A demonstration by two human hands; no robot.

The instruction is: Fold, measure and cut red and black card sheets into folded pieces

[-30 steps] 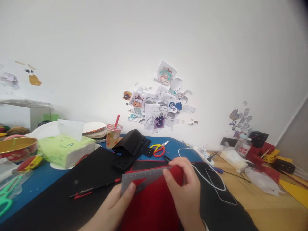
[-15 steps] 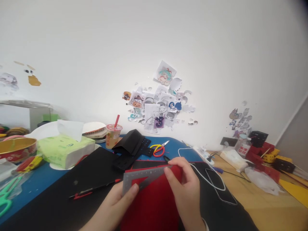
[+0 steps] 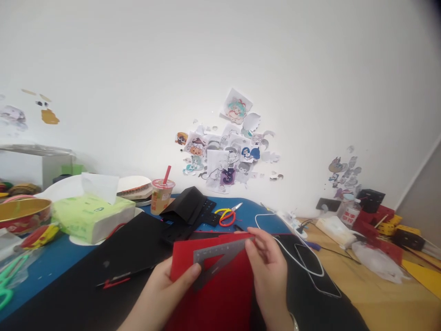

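Observation:
A grey translucent triangular ruler [image 3: 209, 254] lies on a red sheet [image 3: 227, 296], which looks like felt or card. My left hand [image 3: 168, 287] grips the sheet's left side, its thumb pressing the ruler's square-cornered end. Opposite it, my right hand [image 3: 270, 269] pinches the ruler's pointed end against the sheet's right edge. Its fingers behind the sheet are partly hidden. Black sheet material [image 3: 138, 236] covers the table beneath. To the left of my hands lies a thin black-and-red pen-like tool [image 3: 117, 279].
Red-and-yellow scissors [image 3: 227, 216], folded black pieces [image 3: 188, 207] and a drink cup with a straw [image 3: 162, 195] stand beyond my hands. Tissues [image 3: 94, 216] and green scissors [image 3: 8, 282] are at left. A white cable [image 3: 296, 259] crosses a phone [image 3: 319, 271] at right.
The ruler has slid down and right, off the sheet's top edge and onto its face. More red now shows above and left of it. Both hands keep their hold.

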